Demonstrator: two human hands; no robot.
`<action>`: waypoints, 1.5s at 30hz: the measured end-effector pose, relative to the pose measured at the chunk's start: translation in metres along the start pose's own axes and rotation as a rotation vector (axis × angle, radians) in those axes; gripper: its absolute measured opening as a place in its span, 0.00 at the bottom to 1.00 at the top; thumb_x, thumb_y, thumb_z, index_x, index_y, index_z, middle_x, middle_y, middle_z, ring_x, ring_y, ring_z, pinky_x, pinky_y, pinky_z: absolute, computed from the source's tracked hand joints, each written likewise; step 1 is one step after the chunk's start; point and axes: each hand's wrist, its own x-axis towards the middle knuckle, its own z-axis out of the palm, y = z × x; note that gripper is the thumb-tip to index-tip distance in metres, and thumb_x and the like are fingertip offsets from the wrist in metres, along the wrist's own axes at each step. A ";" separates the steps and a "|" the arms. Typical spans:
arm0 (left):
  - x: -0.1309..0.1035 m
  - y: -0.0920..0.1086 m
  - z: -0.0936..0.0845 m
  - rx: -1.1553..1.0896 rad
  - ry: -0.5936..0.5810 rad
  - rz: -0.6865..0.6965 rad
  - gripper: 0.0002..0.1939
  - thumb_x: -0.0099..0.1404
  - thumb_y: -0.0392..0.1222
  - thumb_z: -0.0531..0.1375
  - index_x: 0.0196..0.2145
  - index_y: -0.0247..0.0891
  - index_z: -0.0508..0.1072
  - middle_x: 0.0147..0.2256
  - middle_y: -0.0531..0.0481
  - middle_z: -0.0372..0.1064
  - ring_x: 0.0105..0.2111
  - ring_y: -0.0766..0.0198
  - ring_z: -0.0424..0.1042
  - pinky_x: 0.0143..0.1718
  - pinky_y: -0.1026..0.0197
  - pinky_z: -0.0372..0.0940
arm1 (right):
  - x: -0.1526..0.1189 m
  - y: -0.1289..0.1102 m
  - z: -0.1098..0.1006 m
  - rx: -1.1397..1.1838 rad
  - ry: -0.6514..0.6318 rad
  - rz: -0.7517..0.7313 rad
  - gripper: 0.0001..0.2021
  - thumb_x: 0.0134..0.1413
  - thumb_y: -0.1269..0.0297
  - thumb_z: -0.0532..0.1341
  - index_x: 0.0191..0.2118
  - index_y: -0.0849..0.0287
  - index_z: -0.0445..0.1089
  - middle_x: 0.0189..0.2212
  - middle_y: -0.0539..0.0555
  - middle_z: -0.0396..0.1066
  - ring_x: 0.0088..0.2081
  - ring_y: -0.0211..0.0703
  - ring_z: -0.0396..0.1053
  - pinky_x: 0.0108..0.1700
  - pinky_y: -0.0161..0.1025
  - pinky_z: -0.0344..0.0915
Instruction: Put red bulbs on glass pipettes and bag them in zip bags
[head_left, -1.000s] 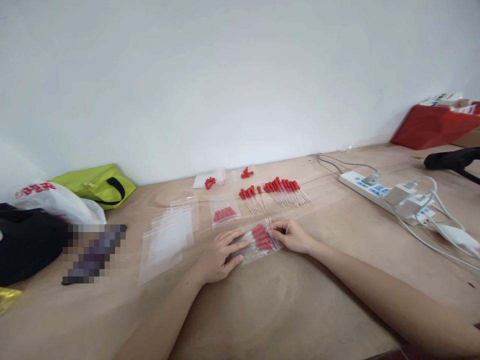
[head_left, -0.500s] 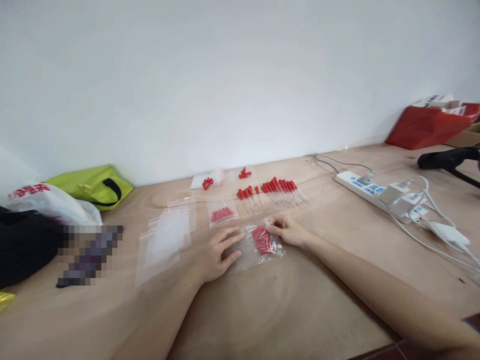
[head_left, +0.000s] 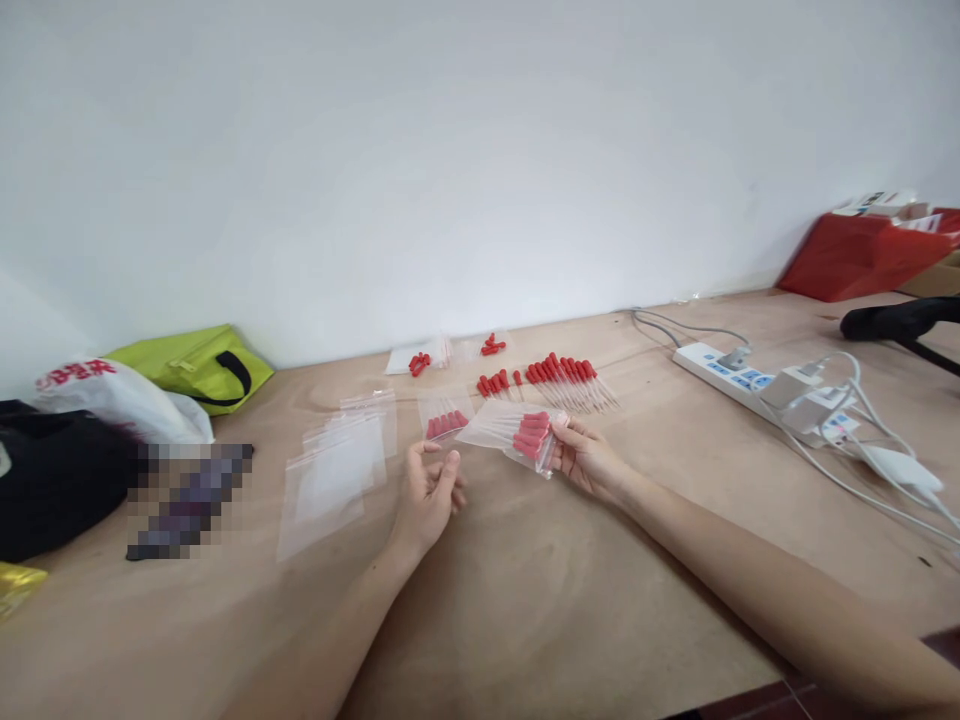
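My right hand (head_left: 585,456) pinches the sealed end of a clear zip bag (head_left: 491,425), lifted off the table. Inside it lie several droppers with red rubber bulbs (head_left: 532,435), their thin tubes pointing left. My left hand (head_left: 433,490) is raised left of that bag, thumb up and fingers loosely curled apart, touching nothing. Just beyond it, another zip bag (head_left: 444,408) of red-bulbed droppers lies flat. Farther back are loose droppers in a small group (head_left: 495,384) and a larger row (head_left: 562,372). Overlapping flat zip bags (head_left: 330,490) lie to the left.
Loose red bulbs (head_left: 419,364) rest on bags near the wall. A power strip (head_left: 720,372) with chargers and cables spreads over the right side. At left are a lime-green bag (head_left: 187,365), a white plastic bag (head_left: 112,400) and a black item (head_left: 67,490). A red bag (head_left: 855,255) stands far right.
My right hand has lifted the dropper bag off the table and tilted it up. My left hand has let go of the bag and drawn back slightly to the left.
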 end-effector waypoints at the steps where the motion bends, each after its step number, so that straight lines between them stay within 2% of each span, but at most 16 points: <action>1: -0.002 0.003 0.005 -0.083 -0.037 -0.050 0.28 0.55 0.53 0.57 0.48 0.41 0.50 0.23 0.57 0.67 0.17 0.69 0.67 0.18 0.67 0.62 | -0.001 0.003 0.003 0.006 -0.026 0.016 0.09 0.49 0.64 0.60 0.37 0.59 0.65 0.31 0.54 0.73 0.35 0.43 0.72 0.40 0.43 0.67; 5: -0.007 0.009 0.018 -0.358 -0.198 -0.147 0.28 0.50 0.50 0.62 0.47 0.39 0.60 0.35 0.49 0.71 0.33 0.65 0.72 0.36 0.62 0.66 | -0.008 0.016 0.013 -0.025 -0.115 0.095 0.11 0.46 0.62 0.62 0.35 0.59 0.63 0.30 0.53 0.73 0.34 0.42 0.72 0.40 0.44 0.67; 8: -0.004 0.006 0.016 -0.387 -0.148 -0.185 0.20 0.48 0.48 0.64 0.36 0.34 0.67 0.29 0.50 0.71 0.27 0.68 0.70 0.29 0.67 0.65 | -0.013 0.021 0.017 -0.155 -0.169 0.211 0.13 0.41 0.61 0.65 0.28 0.60 0.60 0.25 0.49 0.72 0.30 0.38 0.72 0.39 0.41 0.67; 11: 0.008 0.005 0.004 -0.309 -0.002 -0.165 0.18 0.45 0.45 0.66 0.31 0.34 0.65 0.19 0.55 0.68 0.18 0.70 0.66 0.18 0.70 0.59 | -0.015 0.019 0.017 -0.244 -0.193 0.274 0.14 0.41 0.59 0.65 0.27 0.61 0.61 0.27 0.50 0.71 0.30 0.37 0.72 0.38 0.39 0.67; 13: 0.024 0.008 -0.007 -0.271 0.042 -0.148 0.19 0.45 0.44 0.66 0.32 0.36 0.64 0.18 0.56 0.67 0.16 0.70 0.66 0.16 0.70 0.58 | -0.013 0.015 0.013 -0.258 -0.171 0.259 0.14 0.40 0.58 0.65 0.27 0.61 0.62 0.29 0.51 0.70 0.30 0.36 0.71 0.38 0.38 0.67; 20: 0.100 0.010 -0.041 0.189 0.058 -0.173 0.27 0.49 0.35 0.63 0.46 0.36 0.59 0.22 0.56 0.66 0.17 0.71 0.66 0.20 0.68 0.61 | -0.005 0.004 0.003 -0.268 -0.136 0.225 0.15 0.39 0.57 0.66 0.27 0.61 0.63 0.28 0.51 0.69 0.28 0.34 0.70 0.36 0.37 0.67; 24: 0.120 0.004 -0.047 0.345 0.121 -0.153 0.29 0.47 0.36 0.64 0.47 0.35 0.60 0.29 0.49 0.68 0.27 0.63 0.70 0.29 0.61 0.65 | -0.005 0.003 0.004 -0.275 -0.162 0.225 0.14 0.40 0.57 0.65 0.27 0.62 0.63 0.27 0.50 0.69 0.28 0.34 0.70 0.35 0.35 0.67; 26: 0.119 0.004 -0.049 0.427 0.173 -0.130 0.28 0.47 0.38 0.64 0.46 0.34 0.62 0.37 0.42 0.68 0.38 0.57 0.69 0.38 0.56 0.63 | -0.005 0.003 0.004 -0.282 -0.167 0.225 0.14 0.41 0.57 0.65 0.27 0.62 0.63 0.27 0.50 0.68 0.28 0.34 0.70 0.35 0.35 0.66; 29: 0.102 0.006 -0.056 0.612 0.240 -0.073 0.21 0.53 0.40 0.60 0.46 0.34 0.65 0.49 0.38 0.60 0.52 0.49 0.56 0.51 0.48 0.52 | -0.004 0.004 0.004 -0.293 -0.178 0.223 0.15 0.41 0.56 0.65 0.27 0.61 0.62 0.27 0.50 0.68 0.28 0.34 0.69 0.36 0.36 0.66; 30: 0.093 0.007 -0.060 0.796 0.262 -0.036 0.20 0.57 0.43 0.56 0.47 0.36 0.65 0.51 0.38 0.59 0.54 0.47 0.53 0.52 0.46 0.50 | -0.004 0.005 0.004 -0.299 -0.183 0.221 0.15 0.40 0.55 0.65 0.27 0.61 0.62 0.27 0.50 0.68 0.28 0.34 0.69 0.36 0.36 0.66; 33: 0.064 0.004 -0.075 1.245 0.303 -0.020 0.24 0.62 0.45 0.47 0.52 0.29 0.60 0.54 0.30 0.51 0.56 0.41 0.47 0.51 0.43 0.48 | -0.004 0.010 0.003 -0.371 -0.165 0.159 0.16 0.41 0.53 0.63 0.27 0.60 0.61 0.26 0.50 0.67 0.27 0.34 0.68 0.34 0.36 0.65; 35: 0.047 -0.003 -0.087 1.401 0.320 -0.116 0.30 0.62 0.48 0.45 0.54 0.19 0.56 0.55 0.23 0.48 0.57 0.37 0.44 0.52 0.42 0.45 | 0.000 0.014 0.000 -0.555 -0.075 0.015 0.14 0.44 0.54 0.61 0.26 0.59 0.61 0.23 0.48 0.65 0.24 0.33 0.65 0.31 0.35 0.63; 38: 0.035 -0.015 -0.103 1.466 0.306 -0.292 0.38 0.60 0.54 0.44 0.52 0.10 0.54 0.52 0.16 0.49 0.55 0.33 0.48 0.50 0.43 0.49 | 0.015 0.016 -0.005 -0.977 0.121 -0.298 0.07 0.48 0.61 0.57 0.26 0.58 0.61 0.21 0.48 0.63 0.23 0.34 0.61 0.28 0.35 0.60; 41: 0.033 -0.024 -0.111 1.504 0.268 -0.283 0.34 0.61 0.50 0.41 0.49 0.09 0.59 0.48 0.18 0.56 0.50 0.35 0.56 0.46 0.46 0.54 | 0.039 0.011 -0.005 -1.287 0.268 -0.502 0.04 0.49 0.68 0.53 0.28 0.59 0.64 0.29 0.53 0.65 0.29 0.37 0.63 0.34 0.36 0.61; 43: 0.032 -0.025 -0.114 1.539 0.226 -0.244 0.29 0.62 0.45 0.40 0.46 0.12 0.63 0.46 0.21 0.60 0.48 0.38 0.60 0.44 0.47 0.55 | 0.057 0.006 -0.002 -1.418 0.352 -0.523 0.08 0.49 0.71 0.50 0.33 0.60 0.65 0.35 0.57 0.66 0.35 0.39 0.65 0.39 0.36 0.60; 45: 0.030 -0.023 -0.118 1.561 0.186 -0.220 0.26 0.62 0.41 0.38 0.42 0.16 0.66 0.43 0.23 0.62 0.47 0.41 0.61 0.44 0.47 0.56 | 0.072 0.001 0.004 -1.546 0.433 -0.413 0.11 0.50 0.72 0.50 0.39 0.62 0.65 0.40 0.59 0.65 0.40 0.42 0.65 0.41 0.36 0.60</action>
